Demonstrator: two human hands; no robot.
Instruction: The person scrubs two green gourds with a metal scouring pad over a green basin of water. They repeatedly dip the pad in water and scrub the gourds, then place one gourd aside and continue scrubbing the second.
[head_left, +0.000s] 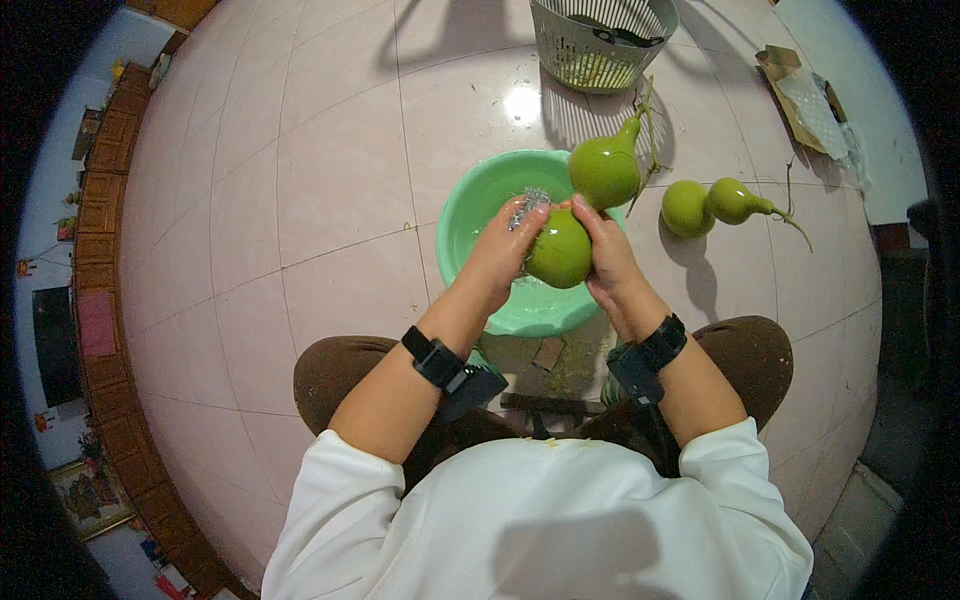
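Over a light green plastic basin (459, 187) I hold a green bottle gourd (559, 251), its stem end pointing away to the right. My right hand (616, 259) grips it along the right side, with the thumb near the narrow waist. My left hand (495, 251) holds a shiny metal wire scrubber (531, 204) and presses against the gourd's left side. The fingers beneath the gourd are mostly hidden. Some water shows in the basin below. Another bottle gourd (688, 208) lies on the tiled floor to the right, with a curling stem.
A grey slotted plastic basket (600, 71) stands beyond the basin, with a black-handled tool (626, 36) and green peelings inside. Cardboard with bubble wrap (810, 105) lies by the right wall. Shavings and a brown piece (549, 353) lie between my feet. Wooden cabinets (101, 202) line the left.
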